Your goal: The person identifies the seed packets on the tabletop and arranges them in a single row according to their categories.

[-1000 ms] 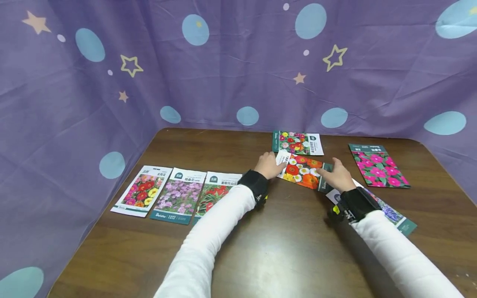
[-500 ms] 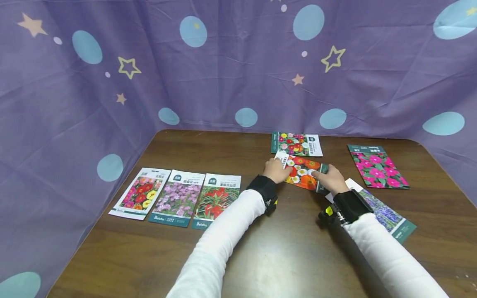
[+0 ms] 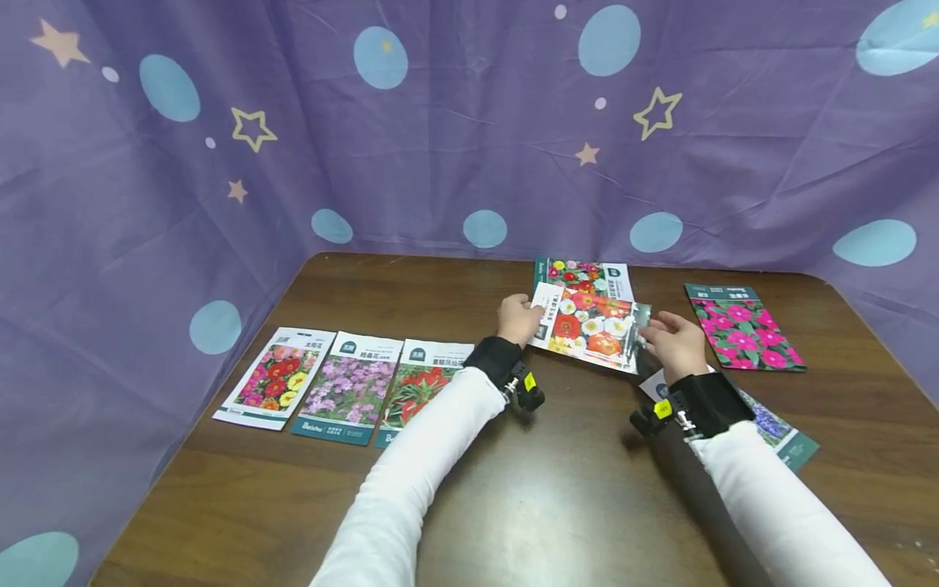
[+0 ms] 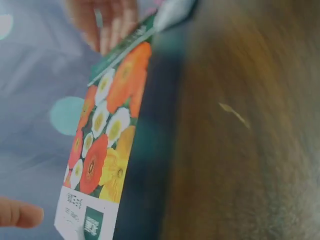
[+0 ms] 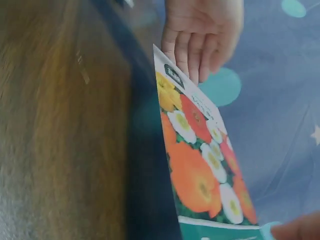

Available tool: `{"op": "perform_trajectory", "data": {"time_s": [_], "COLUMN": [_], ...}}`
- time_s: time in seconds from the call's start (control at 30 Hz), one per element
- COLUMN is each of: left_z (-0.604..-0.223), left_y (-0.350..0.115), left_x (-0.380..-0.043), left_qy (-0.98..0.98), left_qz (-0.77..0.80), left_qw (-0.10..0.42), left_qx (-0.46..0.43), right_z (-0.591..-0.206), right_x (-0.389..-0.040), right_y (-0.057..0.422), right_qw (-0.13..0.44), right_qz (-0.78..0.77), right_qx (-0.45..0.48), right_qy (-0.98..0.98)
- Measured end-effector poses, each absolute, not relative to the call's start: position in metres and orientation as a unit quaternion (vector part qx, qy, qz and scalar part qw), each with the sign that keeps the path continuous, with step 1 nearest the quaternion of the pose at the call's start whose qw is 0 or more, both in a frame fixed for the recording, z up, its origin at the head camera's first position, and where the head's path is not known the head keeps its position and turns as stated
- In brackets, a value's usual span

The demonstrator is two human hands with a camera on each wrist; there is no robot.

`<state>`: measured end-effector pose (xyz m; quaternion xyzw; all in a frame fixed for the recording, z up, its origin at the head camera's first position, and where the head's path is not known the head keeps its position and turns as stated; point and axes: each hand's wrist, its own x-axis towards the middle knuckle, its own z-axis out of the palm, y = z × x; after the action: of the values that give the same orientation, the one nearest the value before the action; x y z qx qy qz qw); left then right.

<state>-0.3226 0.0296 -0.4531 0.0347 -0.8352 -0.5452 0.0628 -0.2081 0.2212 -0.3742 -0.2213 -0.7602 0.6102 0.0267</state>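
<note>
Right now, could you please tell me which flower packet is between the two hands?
The packet with orange, red and white flowers, raised between the left hand and right hand; the other six packets lie on the table.

Glossy held packet [image 3: 587, 326], matt cloth [image 3: 440, 163]
From here the smooth wooden table [image 3: 528, 497] is gleaming, the packet glinting like plastic.
</note>
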Motion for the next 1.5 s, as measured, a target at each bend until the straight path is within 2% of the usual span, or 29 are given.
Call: {"op": "perform_trajectory", "data": {"time_s": [0.07,0.13,0.23,0.33,0.5,0.6,0.73,0.87,1.0,1.17,1.23,1.33,1.5], "left_z": [-0.453,-0.43,-0.361,-0.342,-0.354,-0.368,-0.379,-0.378,-0.367,-0.344,-0.336,-0.326,-0.317], "left_y": [0.022,0.013,-0.002,-0.014,-0.036,-0.046,-0.055,-0.06,-0.066,-0.07,-0.069,-0.067,-0.064], "left_x": [-0.323,-0.305,-0.244,-0.219,-0.209,-0.203,-0.191,-0.183,-0.182,-0.183,-0.182,-0.18,-0.177], "left_qy": [-0.798,-0.756,-0.707,-0.675,-0.639,-0.62,-0.601,-0.593,-0.611,-0.681,-0.703,-0.734,-0.77], "left_qz": [-0.596,-0.649,-0.703,-0.736,-0.77,-0.785,-0.799,-0.805,-0.791,-0.723,-0.694,-0.651,-0.597], "left_qw": [0.078,0.06,0.038,0.034,-0.002,-0.022,-0.025,-0.014,-0.019,-0.069,-0.095,-0.122,-0.136], "left_qx": [0.041,0.057,0.066,0.04,-0.002,-0.006,0.002,-0.004,-0.036,-0.097,-0.12,-0.151,-0.181], "right_z": [-0.371,-0.373,-0.38,-0.396,-0.432,-0.441,-0.442,-0.433,-0.397,-0.337,-0.324,-0.317,-0.324], "right_x": [-0.207,-0.207,-0.204,-0.202,-0.2,-0.19,-0.172,-0.16,-0.152,-0.144,-0.145,-0.147,-0.145], "right_y": [0.221,0.222,0.223,0.231,0.25,0.25,0.24,0.23,0.223,0.211,0.205,0.195,0.183], "right_qw": [0.038,0.054,0.071,0.088,0.091,0.086,0.057,0.039,0.024,-0.009,-0.033,-0.084,-0.141], "right_qz": [0.617,0.631,0.652,0.699,0.766,0.769,0.764,0.77,0.742,0.569,0.508,0.461,0.439], "right_qx": [-0.226,-0.23,-0.209,-0.15,-0.03,-0.015,-0.013,0.006,0.066,0.14,0.169,0.202,0.233], "right_qy": [-0.753,-0.739,-0.726,-0.694,-0.636,-0.634,-0.642,-0.637,-0.667,-0.81,-0.844,-0.86,-0.856]}}
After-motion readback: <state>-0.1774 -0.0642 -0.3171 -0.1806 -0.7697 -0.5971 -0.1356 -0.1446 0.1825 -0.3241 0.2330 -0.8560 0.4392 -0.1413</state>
